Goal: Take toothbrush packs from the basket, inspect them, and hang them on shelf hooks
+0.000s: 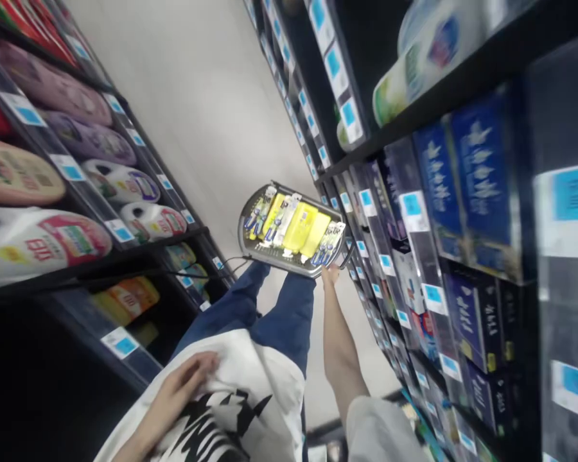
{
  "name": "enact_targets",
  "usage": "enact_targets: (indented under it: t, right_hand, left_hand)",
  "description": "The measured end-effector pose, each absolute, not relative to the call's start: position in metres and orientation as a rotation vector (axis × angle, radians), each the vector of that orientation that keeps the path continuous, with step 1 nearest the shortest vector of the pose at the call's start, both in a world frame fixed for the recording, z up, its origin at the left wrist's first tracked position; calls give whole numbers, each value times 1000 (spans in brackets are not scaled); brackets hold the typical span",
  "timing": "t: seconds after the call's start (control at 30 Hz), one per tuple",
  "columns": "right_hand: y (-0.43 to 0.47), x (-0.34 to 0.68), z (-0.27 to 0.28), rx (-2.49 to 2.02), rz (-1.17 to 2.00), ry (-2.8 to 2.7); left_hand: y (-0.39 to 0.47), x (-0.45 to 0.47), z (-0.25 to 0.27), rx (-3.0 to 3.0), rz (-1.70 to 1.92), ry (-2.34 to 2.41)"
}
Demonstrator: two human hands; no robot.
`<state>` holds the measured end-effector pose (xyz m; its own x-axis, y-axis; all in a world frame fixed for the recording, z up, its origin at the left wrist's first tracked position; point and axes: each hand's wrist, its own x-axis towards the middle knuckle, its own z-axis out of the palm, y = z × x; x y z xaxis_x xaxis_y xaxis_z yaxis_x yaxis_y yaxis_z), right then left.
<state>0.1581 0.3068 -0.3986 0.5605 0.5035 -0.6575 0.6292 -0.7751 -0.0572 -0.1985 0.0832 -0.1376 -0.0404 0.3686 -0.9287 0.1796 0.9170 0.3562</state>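
At the far left, a white detergent bottle [43, 244] with a pink label is sitting on dark shelving [158, 250], and purple bottles [94, 138] are standing nearby. Lower down, the left hand [192, 378] is hanging free in front of a white printed T-shirt [255, 359], its fingers loosely curling around nothing; whether it is touching the cloth, I cannot tell. In the middle, a dark grey shopping basket [284, 264] is hanging above the pale floor [197, 96], in front of blue trousers [289, 308]. Yellow packets [301, 228] are filling its centre, and blue-and-white blister packs [330, 242] are lying at both ends. The right hand [331, 274] is gripping the basket's near right corner, beside its handle [349, 255]. Farther right, blue boxes [481, 183] are standing above purple boxes [472, 314].
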Motion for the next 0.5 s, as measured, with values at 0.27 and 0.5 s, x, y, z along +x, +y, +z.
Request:
enact_targets:
  t: [0.27, 0.5]
  right_hand:
    - [316, 147, -471, 2610, -843, 832]
    - [307, 131, -444, 2527, -913, 823]
  left_hand:
    - [68, -201, -138, 121, 7, 1669]
    - [64, -198, -140, 133, 71, 1641]
